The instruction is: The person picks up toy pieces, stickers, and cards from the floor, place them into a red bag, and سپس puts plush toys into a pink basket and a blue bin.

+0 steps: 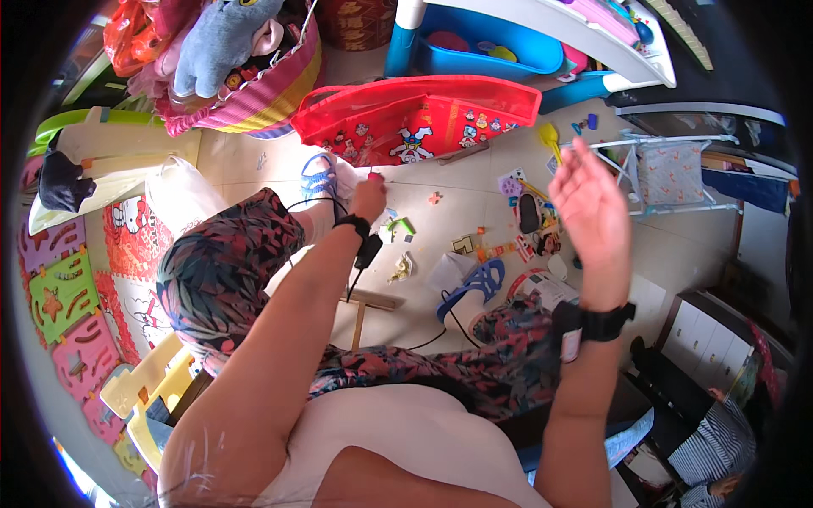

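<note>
My left hand [368, 201] is stretched forward over the floor, fingers closed on a small pinkish-red piece [374, 177] whose kind I cannot make out. Just beyond it stands a wide red bag [339, 135] with cartoon figures, its top gaping. My right hand [590, 207] is raised on the right, fingers extended and palm bare. Beneath and left of it, loose toys lie on the tiles: a yellow toy shovel [549, 135], a purple round piece [511, 186], an orange cross-shaped piece [434, 198] and a green angled piece [404, 226].
A striped woven basket [292, 80] heaped with plush toys is at the far left. Behind the bag stands a rack with a blue bin [483, 51]. A small folding chair [669, 173] is at the right. Someone in striped clothing [716, 440] is at the lower right.
</note>
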Demonstrator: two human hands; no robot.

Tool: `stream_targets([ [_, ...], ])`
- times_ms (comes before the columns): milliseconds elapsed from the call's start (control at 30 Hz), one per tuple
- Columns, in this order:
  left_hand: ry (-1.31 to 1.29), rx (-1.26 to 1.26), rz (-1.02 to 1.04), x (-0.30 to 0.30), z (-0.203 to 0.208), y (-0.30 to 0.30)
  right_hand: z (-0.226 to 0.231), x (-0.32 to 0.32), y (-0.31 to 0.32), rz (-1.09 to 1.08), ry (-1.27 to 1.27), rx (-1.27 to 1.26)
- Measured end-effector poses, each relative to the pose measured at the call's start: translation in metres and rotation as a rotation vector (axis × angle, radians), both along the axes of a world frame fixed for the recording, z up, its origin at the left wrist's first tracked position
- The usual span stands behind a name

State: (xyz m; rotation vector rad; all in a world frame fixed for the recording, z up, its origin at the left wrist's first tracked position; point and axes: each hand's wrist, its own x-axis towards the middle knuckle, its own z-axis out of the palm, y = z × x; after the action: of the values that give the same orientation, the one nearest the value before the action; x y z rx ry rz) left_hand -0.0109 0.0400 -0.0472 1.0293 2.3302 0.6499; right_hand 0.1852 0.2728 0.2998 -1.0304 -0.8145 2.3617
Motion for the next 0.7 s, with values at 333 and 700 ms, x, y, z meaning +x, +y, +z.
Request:
stream_targets([
  [333,-0.049,-0.255,-0.079,0.024,-0.02,0.007,-0.03,0.043,-0.004,-0.108,-0.281,-0.016],
  [700,0.016,-0.121,0.047,0.035,-0.045,0.015,-0.003,0.042,-0.005,-0.168,-0.246,0.039],
])
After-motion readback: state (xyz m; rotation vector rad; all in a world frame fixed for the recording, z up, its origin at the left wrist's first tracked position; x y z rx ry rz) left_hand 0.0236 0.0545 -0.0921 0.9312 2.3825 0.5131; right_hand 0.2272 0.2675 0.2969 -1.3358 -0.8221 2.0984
